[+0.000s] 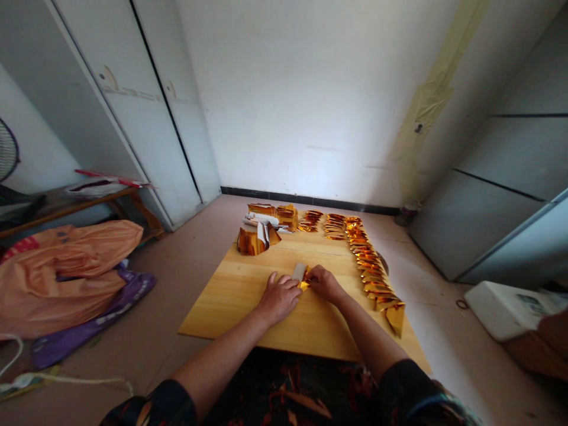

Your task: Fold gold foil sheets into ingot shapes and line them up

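Note:
A small sheet of gold foil paper (pixel 304 285) with a pale grey side lies partly folded on the wooden board. My left hand (pixel 279 297) rests palm down beside it, fingers spread, the fingertips on the paper's left edge. On the other side, my right hand (pixel 327 284) is closed, its fingers pinching the foil's right edge. The fingers of both hands hide part of the sheet. A long overlapping row of folded gold foil pieces (pixel 370 266) runs down the board's right side. Shorter groups of folded pieces (pixel 335 226) stand at the far edge.
Stacks of gold foil sheets (pixel 251 241) sit at the board's (pixel 222 302) far left corner, near a white wrapped bundle (pixel 261 219). Orange fabric (pixel 66 260) and a purple bag (pixel 95 319) lie on the left. A white box (pixel 503 310) stands on the right.

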`<move>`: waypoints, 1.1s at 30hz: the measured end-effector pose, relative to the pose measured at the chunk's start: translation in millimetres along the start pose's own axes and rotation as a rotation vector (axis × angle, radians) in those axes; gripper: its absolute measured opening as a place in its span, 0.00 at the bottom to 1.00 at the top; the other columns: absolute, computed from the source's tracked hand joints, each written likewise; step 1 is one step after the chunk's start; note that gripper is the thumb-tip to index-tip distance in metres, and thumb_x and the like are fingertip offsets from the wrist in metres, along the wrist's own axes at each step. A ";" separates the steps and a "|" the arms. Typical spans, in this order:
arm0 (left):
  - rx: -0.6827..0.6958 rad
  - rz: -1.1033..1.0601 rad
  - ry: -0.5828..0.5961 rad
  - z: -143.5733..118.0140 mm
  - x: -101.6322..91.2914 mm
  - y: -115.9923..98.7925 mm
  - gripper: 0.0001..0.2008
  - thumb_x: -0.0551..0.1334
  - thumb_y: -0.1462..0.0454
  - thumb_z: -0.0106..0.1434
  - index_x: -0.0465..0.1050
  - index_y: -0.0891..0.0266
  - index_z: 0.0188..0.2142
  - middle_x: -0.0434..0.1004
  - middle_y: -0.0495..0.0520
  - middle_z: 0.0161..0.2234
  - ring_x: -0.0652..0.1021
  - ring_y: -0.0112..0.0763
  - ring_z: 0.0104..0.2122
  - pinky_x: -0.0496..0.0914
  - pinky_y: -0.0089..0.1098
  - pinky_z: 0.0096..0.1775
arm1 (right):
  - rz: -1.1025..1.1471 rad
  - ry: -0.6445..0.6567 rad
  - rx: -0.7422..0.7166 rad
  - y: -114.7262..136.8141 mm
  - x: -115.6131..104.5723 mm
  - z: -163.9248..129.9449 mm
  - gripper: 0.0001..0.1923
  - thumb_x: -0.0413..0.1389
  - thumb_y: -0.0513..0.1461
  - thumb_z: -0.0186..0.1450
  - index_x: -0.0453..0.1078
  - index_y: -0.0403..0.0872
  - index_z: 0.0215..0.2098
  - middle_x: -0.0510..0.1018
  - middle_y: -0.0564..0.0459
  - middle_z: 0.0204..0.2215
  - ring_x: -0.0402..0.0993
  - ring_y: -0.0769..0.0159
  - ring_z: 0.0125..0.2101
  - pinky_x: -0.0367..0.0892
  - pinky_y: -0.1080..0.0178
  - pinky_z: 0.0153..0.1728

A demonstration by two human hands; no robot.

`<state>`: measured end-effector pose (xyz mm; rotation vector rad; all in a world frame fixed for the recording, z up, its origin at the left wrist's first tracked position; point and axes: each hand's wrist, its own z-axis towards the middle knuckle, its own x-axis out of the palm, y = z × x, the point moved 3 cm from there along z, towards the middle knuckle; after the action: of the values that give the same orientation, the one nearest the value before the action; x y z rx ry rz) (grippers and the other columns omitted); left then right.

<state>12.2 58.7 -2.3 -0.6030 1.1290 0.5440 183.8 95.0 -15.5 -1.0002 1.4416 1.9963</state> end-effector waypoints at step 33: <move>-0.197 0.083 -0.004 16.2 16.6 21.5 0.10 0.53 0.70 0.63 0.72 0.62 0.30 0.72 0.54 0.33 0.70 0.33 0.36 0.63 0.32 0.38 | -0.317 0.035 -0.243 30.7 5.4 -40.7 0.07 0.54 0.39 0.65 0.74 0.51 0.37 0.75 0.52 0.37 0.65 0.64 0.39 0.57 0.63 0.40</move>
<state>13.9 86.8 -16.5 -0.7265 1.1080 0.7336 169.4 46.3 -8.8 -1.2835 0.9964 1.9520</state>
